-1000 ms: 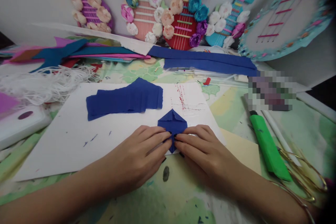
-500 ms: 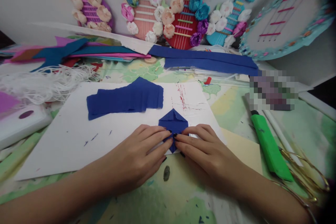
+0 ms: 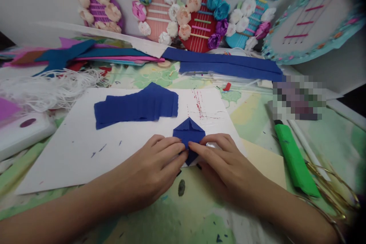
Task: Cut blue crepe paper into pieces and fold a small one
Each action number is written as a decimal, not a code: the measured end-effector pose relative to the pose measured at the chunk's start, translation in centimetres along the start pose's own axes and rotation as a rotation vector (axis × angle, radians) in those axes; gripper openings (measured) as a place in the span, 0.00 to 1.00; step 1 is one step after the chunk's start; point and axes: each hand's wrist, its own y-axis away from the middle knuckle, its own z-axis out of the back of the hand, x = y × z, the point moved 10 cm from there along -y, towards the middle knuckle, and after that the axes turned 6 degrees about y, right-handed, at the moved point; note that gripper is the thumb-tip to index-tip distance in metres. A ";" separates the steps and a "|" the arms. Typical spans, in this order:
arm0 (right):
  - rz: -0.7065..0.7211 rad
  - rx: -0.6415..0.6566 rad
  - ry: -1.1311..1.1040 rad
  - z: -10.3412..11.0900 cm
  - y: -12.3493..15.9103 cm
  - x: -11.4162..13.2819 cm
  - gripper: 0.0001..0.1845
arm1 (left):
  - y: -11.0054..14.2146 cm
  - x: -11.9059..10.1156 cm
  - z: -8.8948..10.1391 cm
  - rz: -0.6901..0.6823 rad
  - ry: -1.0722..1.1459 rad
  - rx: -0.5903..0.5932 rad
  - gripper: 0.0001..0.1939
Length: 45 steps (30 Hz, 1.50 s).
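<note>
A small piece of blue crepe paper point(image 3: 189, 134), folded to points at its top and bottom, lies at the front edge of a white board point(image 3: 65, 152). My left hand point(image 3: 160, 164) presses the paper's left side with curled fingertips. From the other side, my right hand point(image 3: 225, 160) holds it, index finger bent on top near the middle. The fingertips of both hands almost meet, and they cover part of the lower folds. Behind the hands, overlapping blue crepe paper pieces point(image 3: 134, 106) rest on the board.
At right are a green-handled cutter point(image 3: 296, 160) and gold scissors point(image 3: 331, 183). White string point(image 3: 51, 87) and a white device point(image 3: 25, 133) sit at left. Long blue strips point(image 3: 225, 63) lie at the back, before flower-trimmed paper guitars point(image 3: 200, 26).
My right hand's fingers have bent and drawn slightly back, baring more of the folded paper's lower right side. My left fingers have curled slightly; the paper stays nearly in place.
</note>
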 end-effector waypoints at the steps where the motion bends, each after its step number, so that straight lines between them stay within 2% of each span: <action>1: -0.008 -0.006 -0.004 0.0 0.0 -0.1 0.19 | 0.1 -0.2 -0.1 -0.015 -0.004 0.003 0.15; 17: -0.001 -0.028 -0.031 0.2 -0.3 -0.1 0.18 | 0.1 -0.1 -0.4 0.013 0.006 0.068 0.19; 24: -0.063 -0.152 -0.126 1.4 -0.4 -2.0 0.16 | 0.1 -0.2 -0.7 0.015 -0.015 0.087 0.19; 32: -0.069 -0.057 -0.020 0.1 -0.6 -2.2 0.17 | 0.1 -0.2 -0.7 0.013 -0.025 0.089 0.19; 38: -0.110 -0.013 0.032 0.2 -0.8 -2.5 0.16 | 0.2 -0.1 -0.6 -0.006 -0.046 0.090 0.21; 45: -0.134 -0.061 0.077 1.0 -1.0 -2.7 0.16 | 0.5 0.5 -0.2 0.025 -0.094 0.061 0.24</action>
